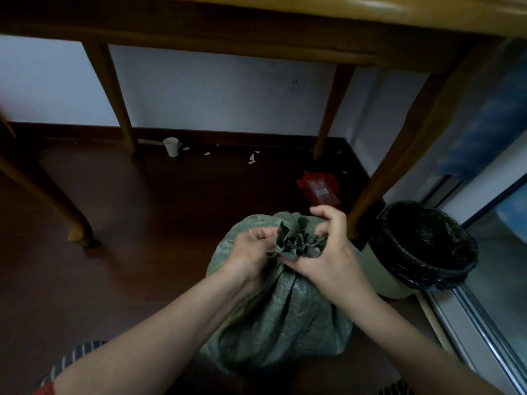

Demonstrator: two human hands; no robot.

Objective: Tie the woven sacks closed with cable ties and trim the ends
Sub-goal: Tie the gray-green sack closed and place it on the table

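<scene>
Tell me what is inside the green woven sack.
Contents cannot be seen: the green woven plastic sack bulges full, but left hand and right hand grip its gathered mouth closed. Only bunched fabric shows there.

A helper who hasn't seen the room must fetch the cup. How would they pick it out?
Look under the wooden table, along the back wall. The cup stands on the floor just right of the table's rear left leg. It is white and upright, unlike the flat paper scraps nearby.
</scene>
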